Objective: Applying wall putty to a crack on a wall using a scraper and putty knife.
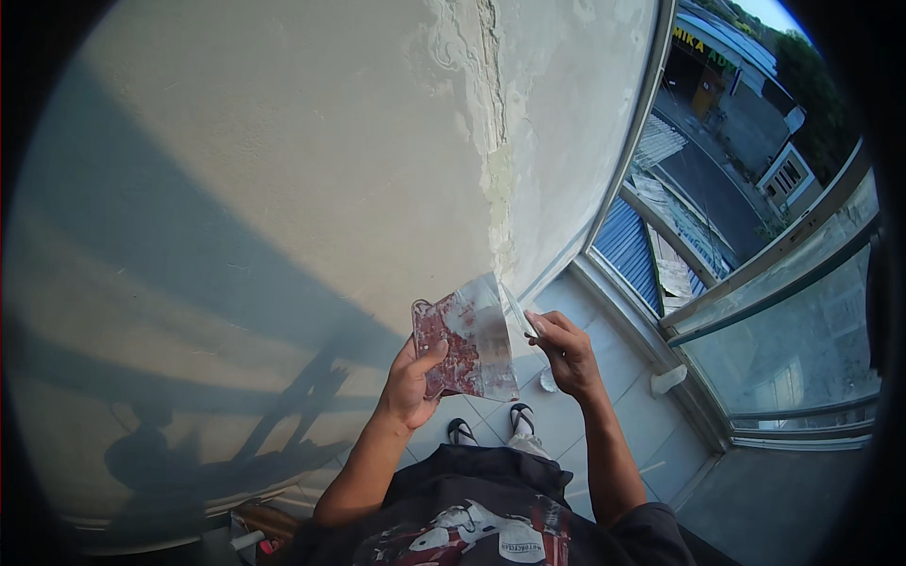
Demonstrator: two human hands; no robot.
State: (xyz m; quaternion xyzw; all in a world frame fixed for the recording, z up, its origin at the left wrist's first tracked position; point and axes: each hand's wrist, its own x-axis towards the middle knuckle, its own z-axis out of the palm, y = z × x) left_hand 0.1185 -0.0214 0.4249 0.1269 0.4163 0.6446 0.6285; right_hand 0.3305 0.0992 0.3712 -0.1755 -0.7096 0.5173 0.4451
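Wall: large cream-grey plaster wall (283, 170), shadowed at its lower left.
Floor: pale square-tiled floor (613, 434), below the wall's lower edge.
Window: pale metal-framed glass pane (793, 349), beyond the floor's right edge.
Seam: rough off-white vertical seam (497, 179), descending from the wall's upper edge; its ragged sides might flake if scraped hard.
Plate: flat, four-cornered, red-brown and grey plate (462, 344), smeared white, held above the floor before the seam's lower end; a steep tilt could let loose smear drop onto the tiles.
Left hand: left hand (411, 382), thumb across the plate's left part, other fingers mostly hidden beneath; gripped from one side, the plate could tip under pressure at its right edge.
Right hand: right hand (563, 351), fingers and thumb pinched on the blade; a loose pinch could let it twist.
Blade: thin, pale, flat blade (515, 307), beside the plate's right edge; contact cannot be told.
Lump: small whitish lump (548, 380) on the floor; a misplaced step could land on it.
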